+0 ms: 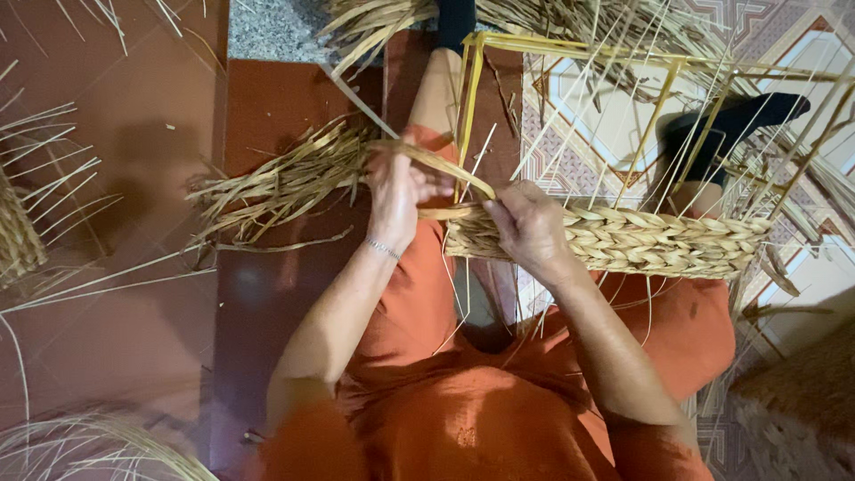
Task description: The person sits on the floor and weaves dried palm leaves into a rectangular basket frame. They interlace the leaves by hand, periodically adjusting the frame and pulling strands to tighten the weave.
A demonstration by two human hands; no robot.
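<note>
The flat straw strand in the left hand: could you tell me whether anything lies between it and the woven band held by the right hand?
Nothing visible does. The left hand pinches the straw strand, which curves straight down to the woven band at its corner, where the right hand grips. Only a yellow frame rod stands just behind the strand.

The person wears a burnt-orange outfit of soft, creased cloth that fills the lower middle of the frame, with short sleeves that leave both forearms bare. A thin silver bracelet circles the wrist of the left hand. The right hand is bare of jewellery. At the top of the frame, dark socks cover both feet.
</note>
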